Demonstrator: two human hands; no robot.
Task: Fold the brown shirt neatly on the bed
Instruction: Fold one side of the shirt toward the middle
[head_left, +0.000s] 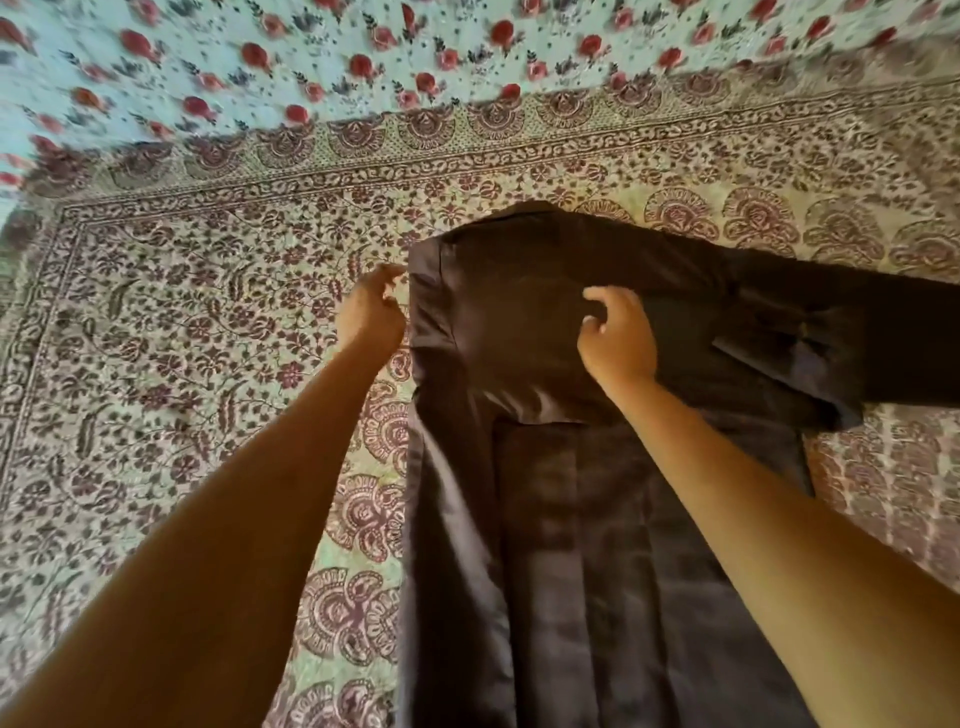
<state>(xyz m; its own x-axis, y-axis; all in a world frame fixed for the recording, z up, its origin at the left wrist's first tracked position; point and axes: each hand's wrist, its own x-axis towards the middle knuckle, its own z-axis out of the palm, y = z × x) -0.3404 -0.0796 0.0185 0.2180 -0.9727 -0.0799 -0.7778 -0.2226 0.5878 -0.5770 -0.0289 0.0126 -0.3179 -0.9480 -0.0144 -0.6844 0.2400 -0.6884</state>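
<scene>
The person's left hand (371, 306) sits just left of the single dark brown satin-like shirt (561, 519). Its fingers are curled at the shirt's left edge, but blur hides whether they pinch cloth. The shirt lies flat on the cream and maroon floral printed bedspread (171, 332), its long axis running away from the person and its collar end pointing far. The right hand (618, 332) rests over the shirt's upper part, relaxed, grasping nothing. One sleeve (857, 338) stretches out rightward.
</scene>
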